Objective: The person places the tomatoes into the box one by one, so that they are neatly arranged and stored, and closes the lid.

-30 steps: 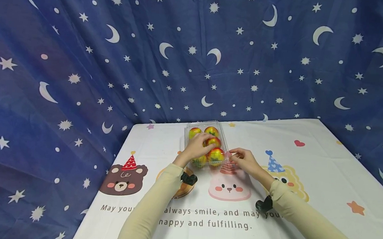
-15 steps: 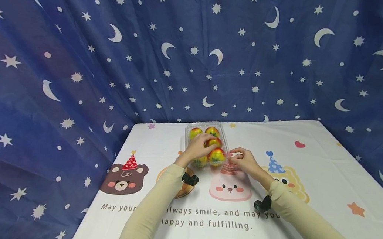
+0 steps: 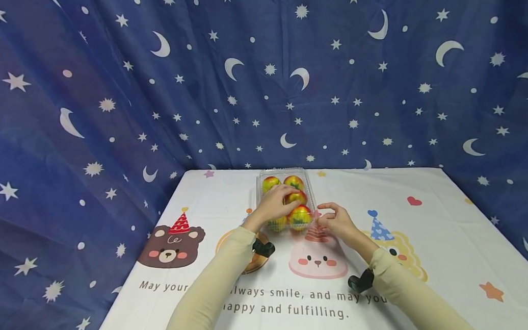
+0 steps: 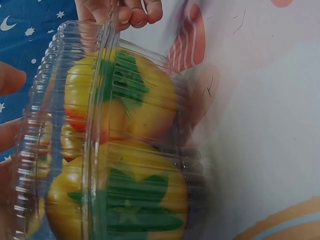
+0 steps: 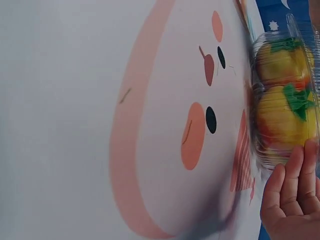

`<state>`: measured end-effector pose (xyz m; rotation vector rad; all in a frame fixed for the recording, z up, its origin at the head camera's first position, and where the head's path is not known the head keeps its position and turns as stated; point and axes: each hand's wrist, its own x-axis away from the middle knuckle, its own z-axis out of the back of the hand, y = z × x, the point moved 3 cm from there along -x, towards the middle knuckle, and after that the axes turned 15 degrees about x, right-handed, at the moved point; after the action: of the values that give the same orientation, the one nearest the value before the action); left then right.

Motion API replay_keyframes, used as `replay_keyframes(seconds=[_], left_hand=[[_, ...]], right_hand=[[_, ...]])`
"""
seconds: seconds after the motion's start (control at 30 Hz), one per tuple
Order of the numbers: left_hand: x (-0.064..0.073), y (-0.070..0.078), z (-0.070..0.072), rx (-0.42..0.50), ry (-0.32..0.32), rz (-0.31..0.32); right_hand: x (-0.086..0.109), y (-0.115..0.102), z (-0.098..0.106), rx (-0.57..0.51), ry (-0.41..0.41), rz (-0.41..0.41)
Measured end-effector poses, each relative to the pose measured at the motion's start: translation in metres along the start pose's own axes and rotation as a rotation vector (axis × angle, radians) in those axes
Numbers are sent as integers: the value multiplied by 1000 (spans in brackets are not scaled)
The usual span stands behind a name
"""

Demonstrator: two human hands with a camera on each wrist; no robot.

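Note:
A clear plastic clamshell box (image 3: 283, 172) stands at the back of the table with its lid down. Inside are several yellow-and-red fruits (image 3: 299, 216) with green leafy caps, shown closely in the left wrist view (image 4: 127, 205). My left hand (image 3: 274, 204) rests over the lid, its fingers spread across the top and not wrapped round the box. At the front right corner, my right hand (image 3: 339, 224) pinches the box's rim (image 4: 111, 30) between thumb and fingers. Several of its fingertips (image 5: 296, 159) lie against the side of the box in the right wrist view.
A white tablecloth (image 3: 404, 195) printed with cartoon animals, hearts, stars and lettering covers the table. Behind and to the left hangs a dark blue curtain (image 3: 193, 129) with moons and stars. A black wrist camera (image 3: 360, 280) sits on the right wrist, another (image 3: 264, 248) on the left.
The head view has shifted slightly. Both hands stay at the box, and the right fingers look a little further apart at the corner. The box and fruits have not visibly moved.

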<state>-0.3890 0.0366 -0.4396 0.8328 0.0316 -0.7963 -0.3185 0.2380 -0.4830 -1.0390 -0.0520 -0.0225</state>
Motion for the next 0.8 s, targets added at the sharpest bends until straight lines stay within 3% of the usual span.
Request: replay_keyframes(seconds=[0.33,0.6,0.8], left_hand=[[-1,-1,0,-29,-29,20],[-1,-1,2,-45,-27,24],[-1,0,0,-53,-24,-4]], right_hand=[[-4,3,-5,-100,-34,-14],[-7,2,-3,-12,-33,-30],[-13,0,6,40,-41,19]])
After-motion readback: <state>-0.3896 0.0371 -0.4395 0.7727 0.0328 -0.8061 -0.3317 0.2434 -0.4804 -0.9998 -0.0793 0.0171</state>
